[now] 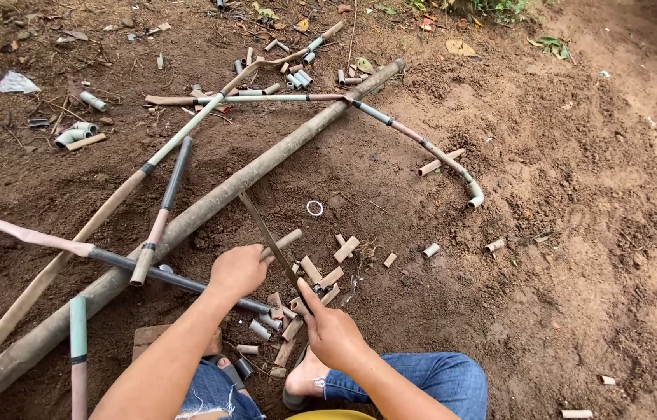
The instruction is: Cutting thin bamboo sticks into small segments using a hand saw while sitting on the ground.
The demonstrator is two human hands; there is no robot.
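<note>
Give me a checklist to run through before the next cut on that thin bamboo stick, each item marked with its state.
1. Left hand grips the thin stick: ok.
2. Right hand holds the blade by its handle end: ok.
3. Blade lies across the stick: ok.
4. Left fingers away from the blade edge: cannot tell, they sit close.
5. Foot out of the blade's path: ok.
6. Cut pieces littering the ground under the work: not ok.

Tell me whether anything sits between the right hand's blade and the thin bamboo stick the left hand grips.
Nothing visible does. The long dark blade in the right hand lies directly across the thin bamboo stick beside the left hand.
</note>
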